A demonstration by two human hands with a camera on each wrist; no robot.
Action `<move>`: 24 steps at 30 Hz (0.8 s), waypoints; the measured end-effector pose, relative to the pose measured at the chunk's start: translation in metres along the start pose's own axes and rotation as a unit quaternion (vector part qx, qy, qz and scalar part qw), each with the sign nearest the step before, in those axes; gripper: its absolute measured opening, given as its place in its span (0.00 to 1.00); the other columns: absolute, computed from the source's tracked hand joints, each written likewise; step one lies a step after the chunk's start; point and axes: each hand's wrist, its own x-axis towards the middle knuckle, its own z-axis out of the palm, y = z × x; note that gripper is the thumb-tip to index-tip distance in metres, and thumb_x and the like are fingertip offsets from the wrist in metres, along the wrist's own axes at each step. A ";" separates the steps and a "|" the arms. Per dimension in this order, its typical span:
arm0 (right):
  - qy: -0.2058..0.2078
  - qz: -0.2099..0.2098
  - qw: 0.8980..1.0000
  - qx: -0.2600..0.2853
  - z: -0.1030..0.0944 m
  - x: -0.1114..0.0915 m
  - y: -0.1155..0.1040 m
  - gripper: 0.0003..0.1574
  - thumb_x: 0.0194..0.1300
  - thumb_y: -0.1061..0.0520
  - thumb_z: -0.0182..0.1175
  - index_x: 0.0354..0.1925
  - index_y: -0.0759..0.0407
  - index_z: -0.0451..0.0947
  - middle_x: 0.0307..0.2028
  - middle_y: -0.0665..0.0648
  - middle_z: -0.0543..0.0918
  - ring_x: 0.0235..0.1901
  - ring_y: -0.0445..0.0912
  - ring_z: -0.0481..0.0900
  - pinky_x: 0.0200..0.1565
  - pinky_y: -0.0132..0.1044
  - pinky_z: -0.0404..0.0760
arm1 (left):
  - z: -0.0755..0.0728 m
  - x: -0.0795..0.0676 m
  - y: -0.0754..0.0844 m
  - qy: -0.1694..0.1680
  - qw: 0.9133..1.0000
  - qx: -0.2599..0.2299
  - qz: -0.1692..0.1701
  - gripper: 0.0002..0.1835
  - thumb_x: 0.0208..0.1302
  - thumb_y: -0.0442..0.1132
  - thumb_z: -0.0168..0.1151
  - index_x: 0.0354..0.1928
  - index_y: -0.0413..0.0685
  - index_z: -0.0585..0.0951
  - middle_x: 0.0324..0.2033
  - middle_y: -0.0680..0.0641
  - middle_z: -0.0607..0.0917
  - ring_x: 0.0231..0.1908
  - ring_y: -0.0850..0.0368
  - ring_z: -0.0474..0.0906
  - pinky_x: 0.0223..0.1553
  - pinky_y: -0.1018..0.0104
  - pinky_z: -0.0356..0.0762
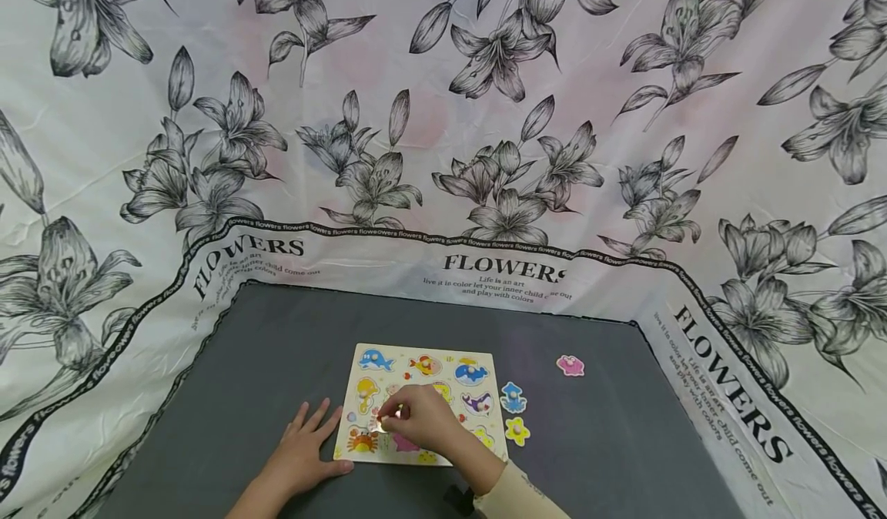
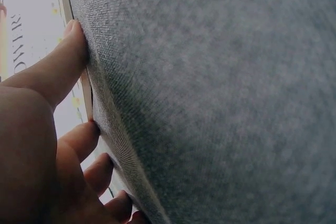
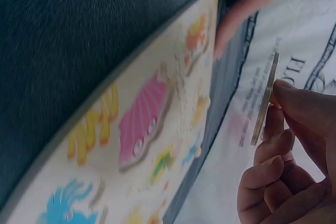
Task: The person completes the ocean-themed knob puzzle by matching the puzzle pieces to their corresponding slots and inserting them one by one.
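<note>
A wooden sea-animal puzzle board [image 1: 409, 353] lies on the dark table. Over its lower left part, my right hand [image 1: 423, 419] pinches a thin puzzle piece [image 3: 265, 100] between thumb and fingers. That piece is seen edge-on in the right wrist view, raised off the board, so its picture is hidden. My left hand [image 1: 305, 446] rests at the board's left side with fingers spread, the thumb at the lower left corner. In the left wrist view, its thumb and a fingertip touch the board's edge [image 2: 88, 98]. A crab piece [image 1: 363, 440] sits near that corner.
Right of the board lie a blue octopus-like piece [image 1: 513, 398] and a yellow star piece [image 1: 517, 430]. Farther off is a pink piece [image 1: 570, 366]. A white flower-printed cloth [image 1: 374, 272] rises around the table's back and sides.
</note>
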 end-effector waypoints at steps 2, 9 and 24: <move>-0.006 -0.003 1.000 -0.003 0.006 0.003 -0.001 0.03 0.62 0.55 0.72 0.36 0.47 0.91 0.29 0.37 0.85 0.19 0.30 0.71 0.22 0.25 0.71 | 0.000 0.001 -0.001 -0.001 1.000 0.002 0.001 0.56 0.46 0.69 0.74 0.76 0.52 0.67 0.77 0.38 0.59 0.76 0.25 0.44 0.68 0.25 0.51; -0.035 -0.014 0.999 -0.035 0.025 0.012 -0.003 0.04 0.63 0.56 0.71 0.37 0.47 0.91 0.29 0.37 0.85 0.21 0.28 0.71 0.24 0.24 0.73 | -0.002 0.001 0.000 -0.004 1.000 0.010 0.004 0.56 0.46 0.69 0.74 0.75 0.51 0.67 0.77 0.38 0.60 0.76 0.25 0.45 0.68 0.25 0.52; -0.084 0.023 0.993 -0.076 0.052 0.025 0.002 0.03 0.61 0.54 0.73 0.36 0.46 0.91 0.28 0.37 0.86 0.25 0.29 0.72 0.31 0.25 0.73 | -0.002 -0.001 0.000 0.002 1.000 0.009 0.003 0.56 0.45 0.69 0.75 0.75 0.51 0.67 0.77 0.39 0.60 0.76 0.26 0.45 0.69 0.25 0.52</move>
